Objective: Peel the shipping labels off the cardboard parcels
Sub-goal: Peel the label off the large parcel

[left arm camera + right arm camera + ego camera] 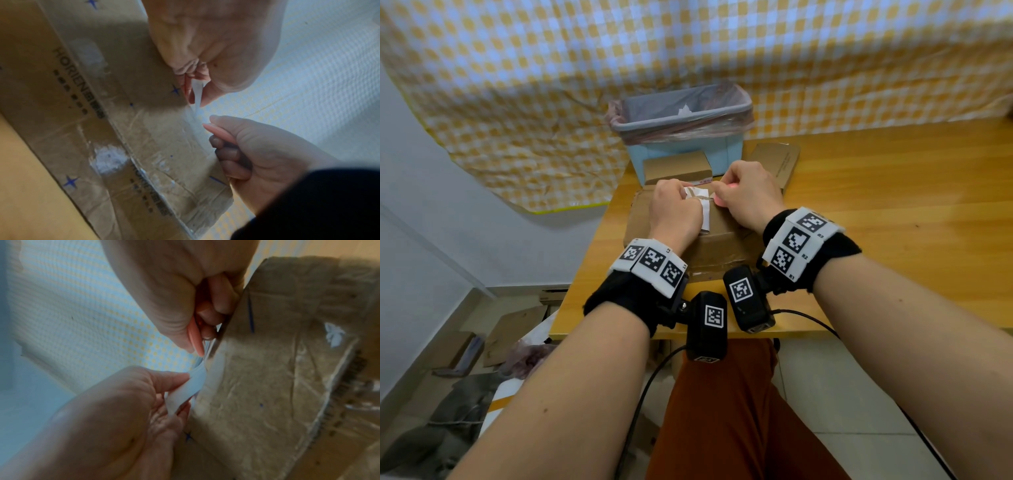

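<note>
A worn brown cardboard parcel (714,241) with blue stars lies on the wooden table (893,205) in front of me. Its white shipping label (697,198) is partly lifted off the top. My left hand (675,209) pinches the loose label strip (196,92) between thumb and fingers, as the right wrist view also shows on the label (190,388). My right hand (743,196) grips a small pink scraper (194,337), whose tip sits at the seam where label meets cardboard (164,146). In the left wrist view the scraper (218,131) lies just below the strip.
A light-blue bin (683,118) lined with a plastic bag stands behind the parcel, with a white scrap inside. A small cardboard box (676,167) and a flat parcel (779,163) lie near it. Boxes and clutter (482,346) sit on the floor at left.
</note>
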